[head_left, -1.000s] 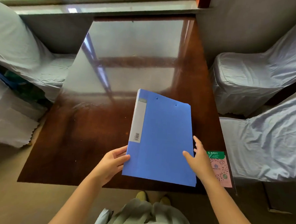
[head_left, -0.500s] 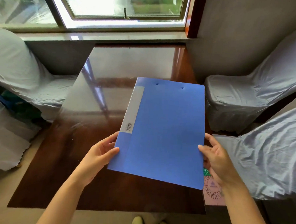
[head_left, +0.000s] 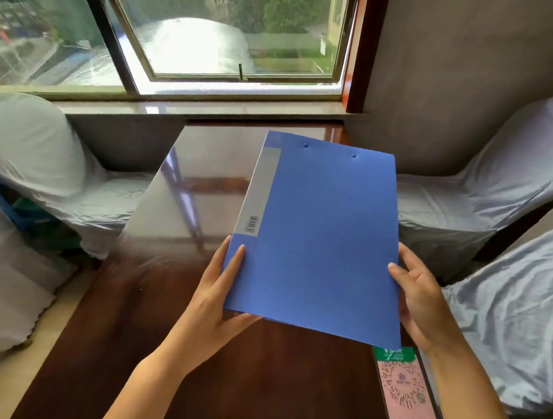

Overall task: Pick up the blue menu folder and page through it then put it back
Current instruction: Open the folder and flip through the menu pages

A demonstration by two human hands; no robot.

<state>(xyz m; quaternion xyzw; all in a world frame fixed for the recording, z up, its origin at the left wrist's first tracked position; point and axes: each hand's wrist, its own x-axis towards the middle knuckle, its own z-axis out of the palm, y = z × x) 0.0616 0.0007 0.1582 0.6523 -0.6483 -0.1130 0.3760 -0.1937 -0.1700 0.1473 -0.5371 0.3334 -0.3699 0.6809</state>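
head view. blue menu folder (head_left: 318,237) held up off the table (head_left: 152,347), closed, front cover facing the camera, tilted a little so its far end leans toward the window (head_left: 233,34). long axis runs away from the person, near edge low, far edge high; spine with the grey label strip (head_left: 258,192) lies on the left side, free opening edge on the right.

left hand (head_left: 219,305) clamped on the near-left corner by the spine: thumb on top of the cover, fingers tucked beneath, palm under the lower edge. right hand (head_left: 421,300) at the right edge, near the lower corner; thumb tip rests on the cover, fingers curl behind the edge. whether those fingers press the back cover or slip between the covers cannot be told.

judgement: the opening turns on that right edge. the right hand is the nearer one to it and sits where it could peel the cover leftward over the spine, while the left hand acts as the hinge-side support. paging not yet begun.

materials: folder is matte plastic, stiff, flat, rectangular, two small rivets near the far edge, barcode at the foot of the label strip. should hold its shape when opened one-handed. table dark lacquered wood, highly glossy, mirroring the window. a laminated card (head_left: 403,385), pink with a green header and a code pattern, lies on the table's right near corner, just below the folder's corner in view. chairs (head_left: 461,203) either side in wrinkled pale cloth covers.
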